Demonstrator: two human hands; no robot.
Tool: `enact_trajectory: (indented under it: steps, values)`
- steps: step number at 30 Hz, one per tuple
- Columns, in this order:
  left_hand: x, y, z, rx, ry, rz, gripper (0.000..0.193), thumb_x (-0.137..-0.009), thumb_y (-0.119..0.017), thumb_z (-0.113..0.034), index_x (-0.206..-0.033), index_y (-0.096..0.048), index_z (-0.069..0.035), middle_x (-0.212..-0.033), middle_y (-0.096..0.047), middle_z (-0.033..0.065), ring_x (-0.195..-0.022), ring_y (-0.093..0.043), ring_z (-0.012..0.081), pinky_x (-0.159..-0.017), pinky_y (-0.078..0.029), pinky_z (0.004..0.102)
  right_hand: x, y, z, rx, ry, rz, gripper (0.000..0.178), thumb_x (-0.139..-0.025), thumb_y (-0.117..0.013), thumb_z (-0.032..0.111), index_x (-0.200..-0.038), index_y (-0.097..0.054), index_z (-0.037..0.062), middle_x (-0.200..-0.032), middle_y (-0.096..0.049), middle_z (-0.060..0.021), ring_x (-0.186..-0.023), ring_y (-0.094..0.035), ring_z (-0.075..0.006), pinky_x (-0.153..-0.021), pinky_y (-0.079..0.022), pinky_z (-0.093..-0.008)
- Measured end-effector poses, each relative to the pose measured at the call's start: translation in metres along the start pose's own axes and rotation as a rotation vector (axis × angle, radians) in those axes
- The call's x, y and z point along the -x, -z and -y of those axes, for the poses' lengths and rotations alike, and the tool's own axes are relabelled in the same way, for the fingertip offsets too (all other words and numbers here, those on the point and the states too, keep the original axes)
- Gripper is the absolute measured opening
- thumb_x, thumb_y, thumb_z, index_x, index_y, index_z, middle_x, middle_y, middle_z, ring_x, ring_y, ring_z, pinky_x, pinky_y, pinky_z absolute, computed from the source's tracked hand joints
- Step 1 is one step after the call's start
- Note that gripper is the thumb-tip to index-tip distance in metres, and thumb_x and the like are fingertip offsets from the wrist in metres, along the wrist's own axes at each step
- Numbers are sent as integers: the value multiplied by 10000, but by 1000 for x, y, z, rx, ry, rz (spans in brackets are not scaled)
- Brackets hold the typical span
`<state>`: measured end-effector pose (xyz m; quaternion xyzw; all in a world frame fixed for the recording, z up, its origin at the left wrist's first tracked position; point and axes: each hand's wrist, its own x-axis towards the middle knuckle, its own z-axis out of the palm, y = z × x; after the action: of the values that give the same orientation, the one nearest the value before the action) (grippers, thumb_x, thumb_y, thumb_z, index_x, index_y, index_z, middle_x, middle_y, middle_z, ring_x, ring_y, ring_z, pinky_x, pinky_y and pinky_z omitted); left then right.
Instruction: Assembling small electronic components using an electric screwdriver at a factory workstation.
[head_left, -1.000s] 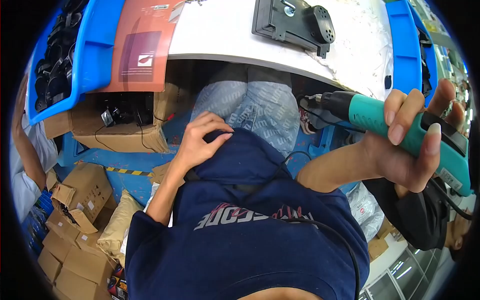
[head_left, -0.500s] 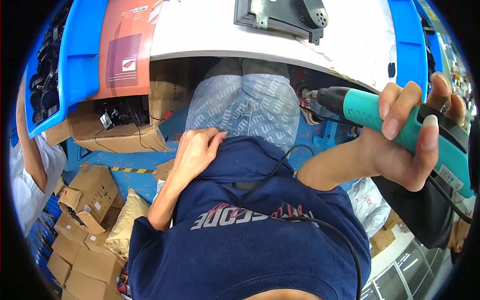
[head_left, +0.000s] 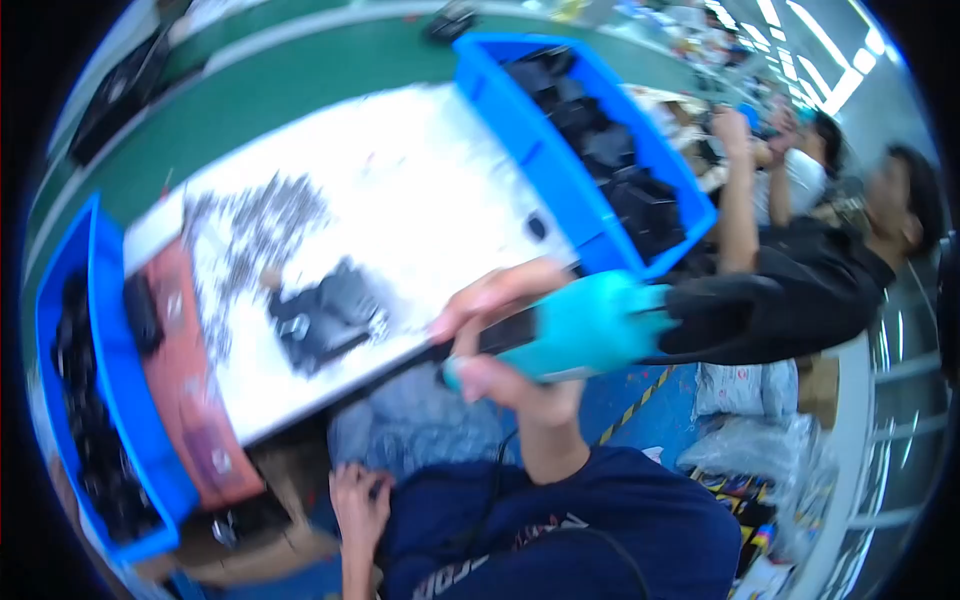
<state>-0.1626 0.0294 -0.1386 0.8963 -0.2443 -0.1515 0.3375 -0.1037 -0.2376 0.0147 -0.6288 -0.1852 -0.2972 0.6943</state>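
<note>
My right hand (head_left: 522,387) is closed around a teal, rounded handheld power tool (head_left: 600,322) with a black strip along its grip; blur hides which end carries the tip. In this view the tool overlaps the front edge of a white rectangular table (head_left: 425,140), close to the near corner of a deep blue plastic bin (head_left: 545,180) filled with black parts. A co-worker's black sleeve (head_left: 780,310) appears just past the tool's right end, so that side looks tight.

My left hand (head_left: 358,505) is low by my light-blue jeans (head_left: 415,415), short of the table edge, its fingers bent and close together; I cannot tell whether it holds anything.

A blurred black plastic assembly (head_left: 325,318) sits on the table near the front edge, left of my right hand, well apart from the right-hand bin, with white tabletop between. Behind it spread many tiny dark pieces (head_left: 280,215). An orange-red flat box (head_left: 180,380) and a second blue plastic bin (head_left: 130,400) of black parts border the left side.
</note>
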Motion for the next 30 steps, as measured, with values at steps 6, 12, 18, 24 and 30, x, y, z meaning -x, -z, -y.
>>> enact_trajectory:
  steps: [6, 12, 18, 24, 30]
  values:
    - [-8, 16, -46, 427, -43, -159, 128, -671, -683, 83, -756, -628, 4, -842, -652, 122, -765, -650, 224, -696, -491, 299, 9, -5, 9, -98, -145, -52, 396, -720, -625, -115, -1074, -458, -55, -940, -612, -261, -540, -579, -135, -496, -457, -212]
    - [-53, 33, -71, 945, -237, -432, 220, -807, -649, 2, -1020, -594, 13, -858, -582, 91, -827, -557, 163, -752, -458, 275, -4, -4, 47, -648, 36, -79, 392, -739, -609, -81, -1082, -436, -7, -842, -602, -171, -534, -559, -133, -489, -455, -223]
    - [-70, 32, -115, 1643, -88, -398, 144, -920, -582, -113, -1022, -587, -12, -947, -611, 96, -885, -595, 161, -794, -502, 280, -14, 5, 64, -604, 270, 58, 378, -772, -621, 2, -1093, -429, 56, -806, -583, -125, -513, -548, -147, -520, -449, -271]
    - [-67, 27, -117, 1795, -7, -424, 174, -938, -542, -76, -1090, -550, 7, -1012, -631, 95, -872, -632, 130, -764, -533, 218, -7, -4, 61, -537, 251, -29, 328, -804, -629, 48, -1061, -427, 79, -791, -638, -93, -508, -624, -156, -460, -496, -270]
    - [-69, 33, -120, 1868, 39, -390, 249, -939, -530, -60, -1177, -488, 1, -1036, -630, 107, -908, -635, 141, -791, -541, 217, -6, -13, 60, -531, 241, -71, 324, -800, -619, 52, -1061, -429, 80, -783, -627, -86, -505, -618, -153, -462, -492, -270]
